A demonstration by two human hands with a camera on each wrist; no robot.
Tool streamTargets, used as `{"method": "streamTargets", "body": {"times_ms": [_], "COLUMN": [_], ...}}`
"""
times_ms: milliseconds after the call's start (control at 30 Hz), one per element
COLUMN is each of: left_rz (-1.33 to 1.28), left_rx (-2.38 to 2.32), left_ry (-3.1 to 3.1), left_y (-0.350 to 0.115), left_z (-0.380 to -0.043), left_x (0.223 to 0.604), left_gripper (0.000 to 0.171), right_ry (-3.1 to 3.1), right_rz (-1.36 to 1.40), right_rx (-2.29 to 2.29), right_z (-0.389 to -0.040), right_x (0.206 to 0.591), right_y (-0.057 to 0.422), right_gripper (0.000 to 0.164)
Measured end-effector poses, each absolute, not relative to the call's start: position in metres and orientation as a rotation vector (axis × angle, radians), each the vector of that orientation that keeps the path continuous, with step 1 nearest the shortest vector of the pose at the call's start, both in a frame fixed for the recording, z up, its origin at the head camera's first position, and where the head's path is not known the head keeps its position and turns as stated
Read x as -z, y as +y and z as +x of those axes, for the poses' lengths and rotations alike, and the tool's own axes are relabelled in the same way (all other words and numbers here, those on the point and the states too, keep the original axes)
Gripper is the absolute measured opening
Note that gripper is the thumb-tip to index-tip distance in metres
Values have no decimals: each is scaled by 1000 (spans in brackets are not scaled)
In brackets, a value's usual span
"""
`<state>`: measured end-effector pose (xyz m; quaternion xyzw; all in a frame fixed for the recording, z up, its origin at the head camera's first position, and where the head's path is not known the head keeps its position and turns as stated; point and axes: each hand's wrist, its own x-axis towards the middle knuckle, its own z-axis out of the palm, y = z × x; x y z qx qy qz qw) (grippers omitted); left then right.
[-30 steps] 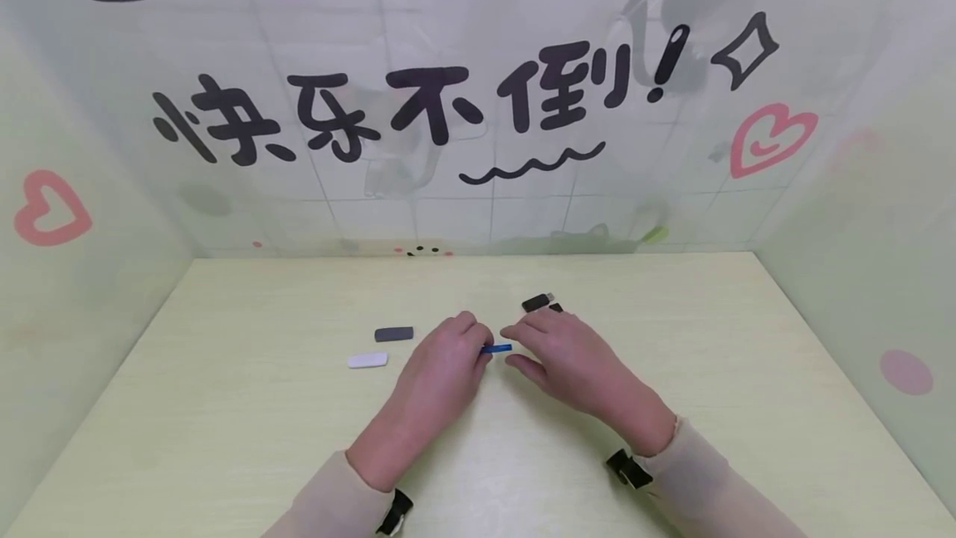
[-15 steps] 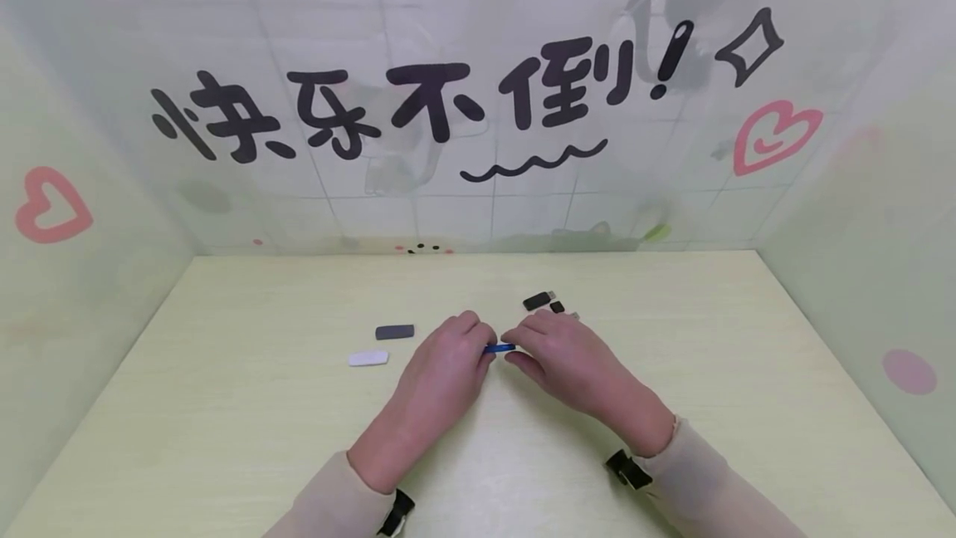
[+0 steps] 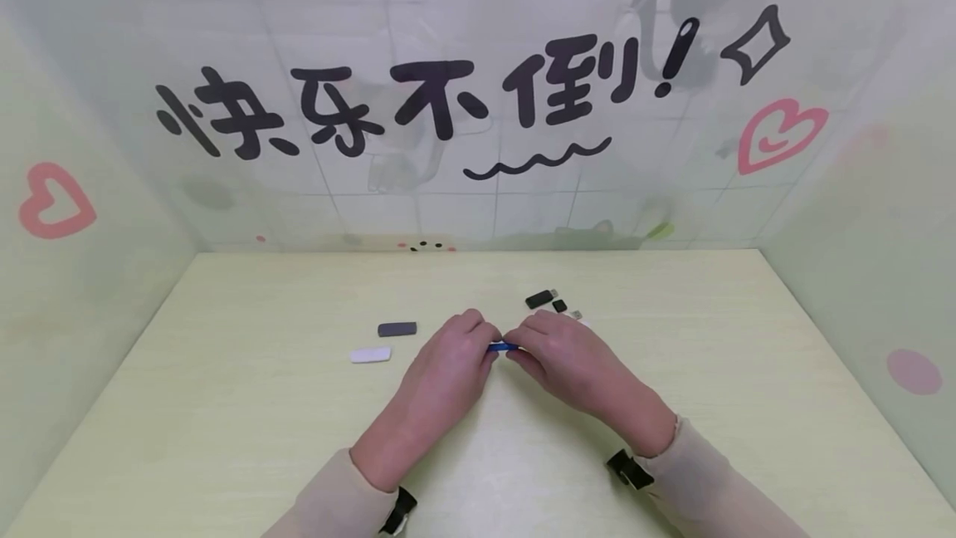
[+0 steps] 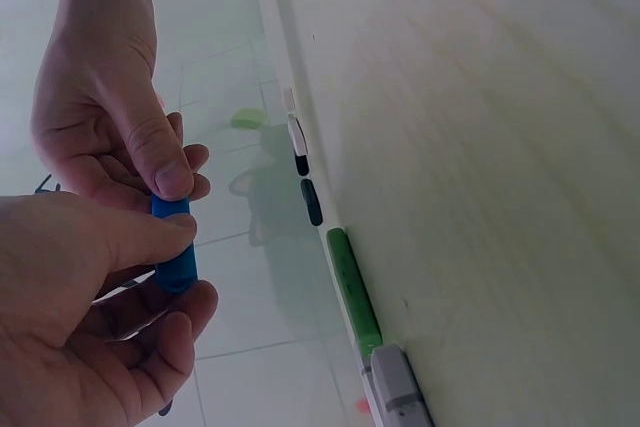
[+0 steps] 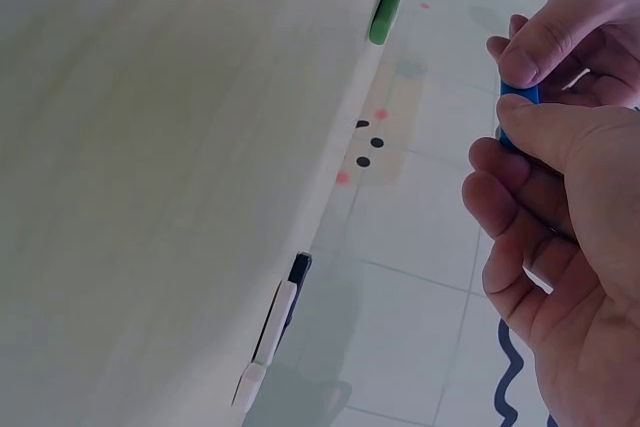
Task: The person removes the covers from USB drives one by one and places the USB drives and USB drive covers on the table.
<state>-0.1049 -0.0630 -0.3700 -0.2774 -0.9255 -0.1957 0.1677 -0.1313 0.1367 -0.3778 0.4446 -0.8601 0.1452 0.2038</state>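
Both hands meet over the middle of the table on a small blue USB stick (image 4: 176, 265); no plug shows on it. My left hand (image 3: 448, 364) pinches one end between thumb and fingers, as the left wrist view shows closely. At the other end, the thumb and fingers of my right hand (image 3: 575, 364) pinch it too. Much of the blue stick (image 5: 519, 93) is covered by fingers in the right wrist view. To the left of my left hand lie a dark grey stick (image 3: 397, 329) and a white stick (image 3: 371, 354).
Behind my right hand lie a black USB stick (image 3: 539, 300) with its plug bare, a small black cap (image 3: 559, 305) and another metal plug (image 3: 576, 315), partly hidden. A green stick (image 4: 354, 287) lies on the table in the left wrist view. Printed walls enclose the table (image 3: 246, 297).
My right hand, at first held apart from the blue USB stick with thumb and fingers spread, now pinches its right end. My left hand keeps its hold. The head view shifts slightly.
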Motion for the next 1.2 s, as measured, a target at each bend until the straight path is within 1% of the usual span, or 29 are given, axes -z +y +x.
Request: {"method": "streamTargets", "body": {"times_ms": [1200], "left_rz": [-860], "left_rx": [471], "left_ry": [-2592], "left_y": [-62], "left_z": [-106], "left_x": [371], "left_gripper": [4], "right_ry": [-2334], "right_rz": [1295], "right_rx": [-475], "right_z": [-133], "right_x": [381], "right_y": [137], "right_gripper": [16]}}
